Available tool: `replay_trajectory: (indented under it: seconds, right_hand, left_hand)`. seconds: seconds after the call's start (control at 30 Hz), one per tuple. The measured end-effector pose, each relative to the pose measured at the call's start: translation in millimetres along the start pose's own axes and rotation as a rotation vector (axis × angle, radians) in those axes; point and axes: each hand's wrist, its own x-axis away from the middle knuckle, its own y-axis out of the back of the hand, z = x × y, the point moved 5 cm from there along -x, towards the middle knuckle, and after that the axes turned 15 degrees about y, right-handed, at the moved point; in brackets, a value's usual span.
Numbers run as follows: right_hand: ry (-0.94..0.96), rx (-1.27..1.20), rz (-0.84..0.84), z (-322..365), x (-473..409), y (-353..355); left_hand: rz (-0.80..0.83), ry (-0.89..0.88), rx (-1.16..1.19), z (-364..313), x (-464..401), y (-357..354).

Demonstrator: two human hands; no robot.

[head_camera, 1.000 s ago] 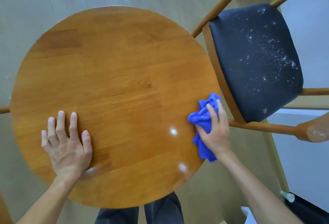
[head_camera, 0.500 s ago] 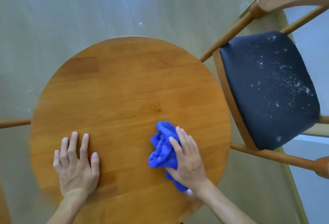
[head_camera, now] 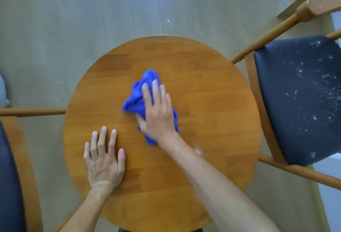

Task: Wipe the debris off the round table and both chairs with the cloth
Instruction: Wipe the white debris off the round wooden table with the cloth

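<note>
Head view, round wooden table [head_camera: 204, 84], pale floor [head_camera: 73, 19], speckled chair seat [head_camera: 295, 106]

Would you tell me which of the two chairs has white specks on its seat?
The chair on the right: white specks dot its dark seat. The left chair shows none on its visible strip of seat.

Blue cloth [head_camera: 137, 100]; orange-brown table [head_camera: 203, 84]; white-speckled black chair [head_camera: 295, 102].

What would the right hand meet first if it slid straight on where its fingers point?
The right hand presses the blue cloth, bunched just past its fingertips. Beyond that, only bare round table shows up to its far rim; the way looks free.
</note>
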Motion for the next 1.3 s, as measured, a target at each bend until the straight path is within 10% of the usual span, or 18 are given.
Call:
replay_trajectory:
  seconds: [0.13,0.33,0.43,0.53,0.67,0.77,0.87,1.0,1.13,1.3]
  right_hand:
    - [0.309,-0.051,0.049,-31,92,27]
    - [-0.658,0.118,-0.234,-189,76,72]
    - [-0.806,0.122,-0.294,-170,-9,44]
    - [-0.577,0.115,-0.253,-81,-94,2]
    - [0.217,-0.038,0.022,90,-119,-52]
    - [0.498,-0.148,0.175,92,-105,-53]
    - [0.366,-0.045,0.025,-15,-115,-21]
    - [-0.286,0.09,-0.098,-184,-76,44]
    - [-0.714,0.123,-0.245,-176,-2,52]
    - [-0.064,0.013,-0.072,10,44,6]
  left_hand:
    - [0.014,0.01,-0.003,3,-1,-1]
    - [0.049,-0.008,-0.014,3,-2,-2]
    - [0.038,-0.022,-0.02,1,-2,-3]
    - [0.034,-0.028,-0.015,-1,-1,-4]
    - [0.009,-0.013,0.028,2,-1,-5]
    - [0.003,-0.016,0.045,4,-1,-4]
    - [0.027,-0.024,0.033,4,-2,-2]
    - [0.05,-0.012,0.032,4,-3,0]
    - [0.065,-0.015,0.002,3,-1,-2]
    - [0.049,-0.027,0.008,3,-1,-3]
